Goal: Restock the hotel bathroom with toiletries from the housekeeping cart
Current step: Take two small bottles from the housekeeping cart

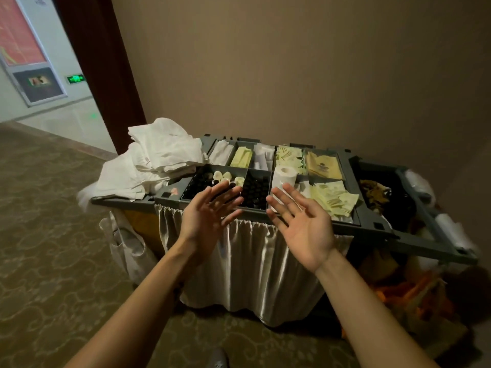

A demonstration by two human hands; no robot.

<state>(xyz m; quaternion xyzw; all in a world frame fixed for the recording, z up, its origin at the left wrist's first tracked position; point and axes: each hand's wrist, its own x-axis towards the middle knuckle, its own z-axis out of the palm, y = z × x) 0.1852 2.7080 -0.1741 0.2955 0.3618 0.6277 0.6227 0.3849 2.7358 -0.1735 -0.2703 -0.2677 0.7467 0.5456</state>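
Observation:
A grey housekeeping cart [170, 193] stands against the wall, its top tray split into compartments. Dark small bottles [255, 191] fill two front compartments, with pale round caps [221, 176] behind them. A toilet roll [285, 174] stands mid-tray beside yellow-green sachets [334, 197] and tan packets [322, 164]. My left hand [207, 216] and my right hand [303, 224] hover in front of the tray's near edge, palms facing each other, fingers spread and straight, holding nothing.
Folded white linen [156, 158] is piled on the cart's left end. A white skirt [249, 264] hangs below the tray. A dark waste bag [382, 197] with rubbish sits at the right end. Patterned carpet [47, 248] stretches left toward a doorway [98, 70].

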